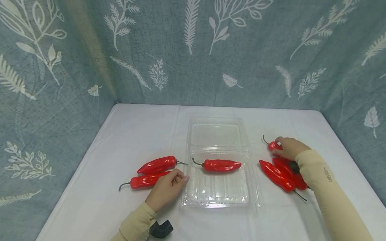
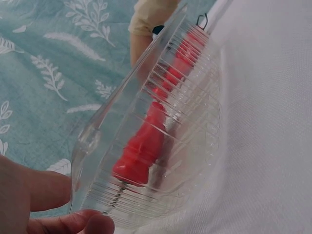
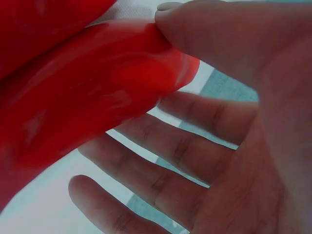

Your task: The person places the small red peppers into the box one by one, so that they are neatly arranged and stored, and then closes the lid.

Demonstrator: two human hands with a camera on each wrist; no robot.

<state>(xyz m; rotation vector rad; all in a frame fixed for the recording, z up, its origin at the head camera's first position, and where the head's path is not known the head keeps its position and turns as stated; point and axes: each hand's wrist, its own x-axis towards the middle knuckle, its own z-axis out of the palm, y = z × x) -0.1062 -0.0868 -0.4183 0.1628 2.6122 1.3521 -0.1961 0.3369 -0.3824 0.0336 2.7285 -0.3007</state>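
A clear plastic clamshell container (image 1: 217, 197) lies opened flat, its lid toward the back. One red chili pepper (image 1: 221, 165) lies across its base, stem pointing left. My left hand (image 1: 168, 188) pinches the container's left rim between thumb and fingers, as the left wrist view shows at the wall (image 2: 87, 146). Over on the right, my right hand (image 1: 290, 148) grips another red chili pepper (image 1: 273, 146), thumb on top and fingers along its underside (image 3: 97, 92). Part of that pepper is hidden by the hand. Two more peppers (image 1: 277, 176) lie just below the right hand, one partly under the wrist.
Left of the container lie two red chili peppers, the upper one (image 1: 158, 165) and the lower one (image 1: 144, 181), which the left hand partly covers. A white cloth (image 1: 144, 134) covers the table. Blue-green leaf-patterned curtains (image 1: 193, 77) stand behind and at both sides.
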